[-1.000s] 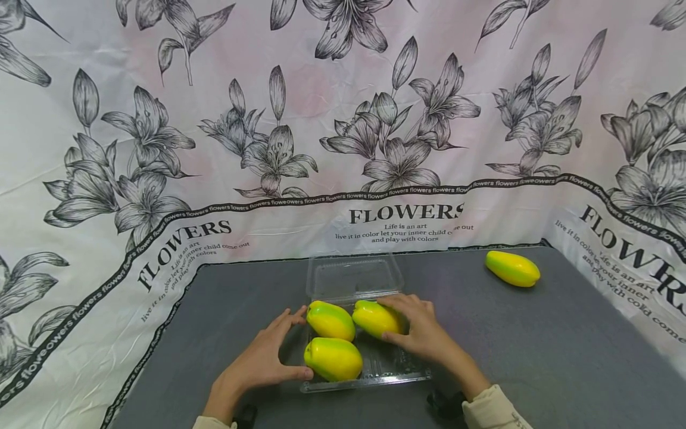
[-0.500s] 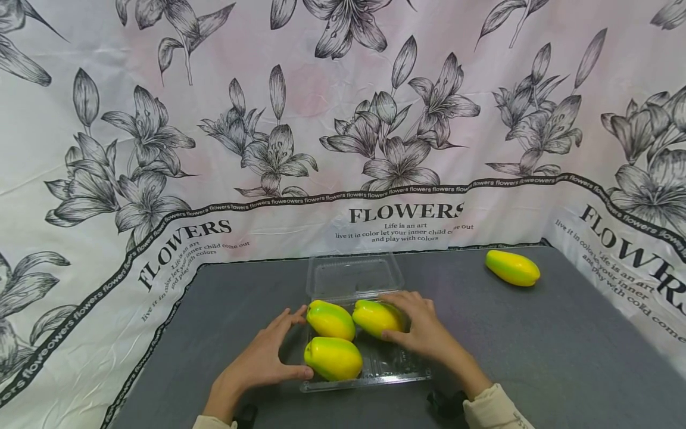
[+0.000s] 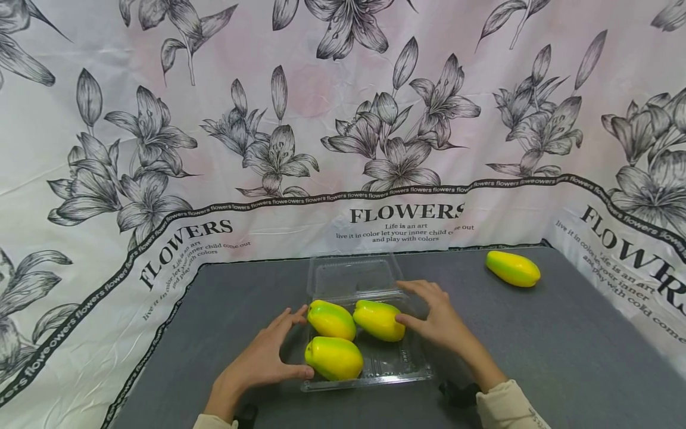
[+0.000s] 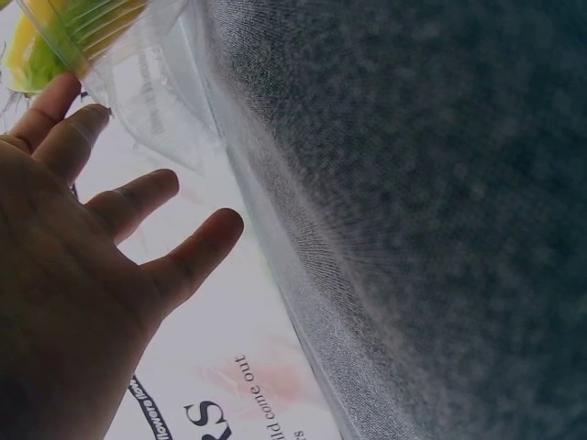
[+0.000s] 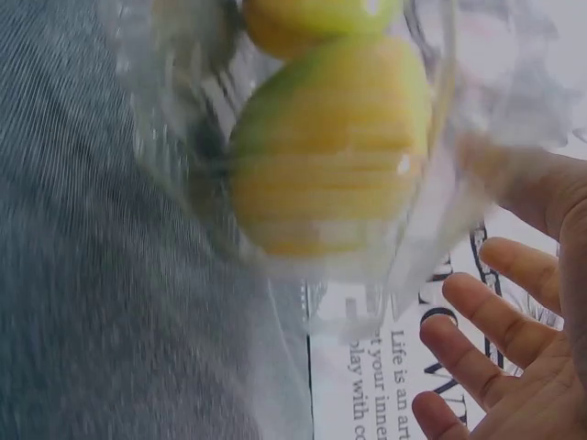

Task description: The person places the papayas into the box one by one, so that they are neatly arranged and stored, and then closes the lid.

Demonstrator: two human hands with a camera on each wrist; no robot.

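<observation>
Right hand [image 3: 436, 319], eased back off the rear-right fruit [image 3: 377, 322], fingers wide, thumb contact unclear; left hand [image 3: 262, 354], fingers wide, at the clear box [image 3: 396, 378]; three fruits [image 3: 333, 358] boxed, lid [image 3: 351, 275] open; fourth fruit [image 3: 513, 269] outside, far right on the desk [image 3: 563, 357]

– What colour are the three fruits [image 3: 333, 359] in the box [image 3: 396, 379]?
– Yellow, blushed with green; the lone fruit [image 3: 513, 269] at back right matches.
– And the box?
– Clear and colourless.
– The table [image 3: 241, 292]?
– Plain dark grey.
– The cloth [image 3: 300, 47] behind?
– White with soft pink patches, printed with black line-drawn flowers [image 3: 402, 165], black lettering [image 3: 406, 213] and a black band [image 3: 343, 197] bearing pale words.
– The sleeves [image 3: 506, 406]?
– Cream.
</observation>
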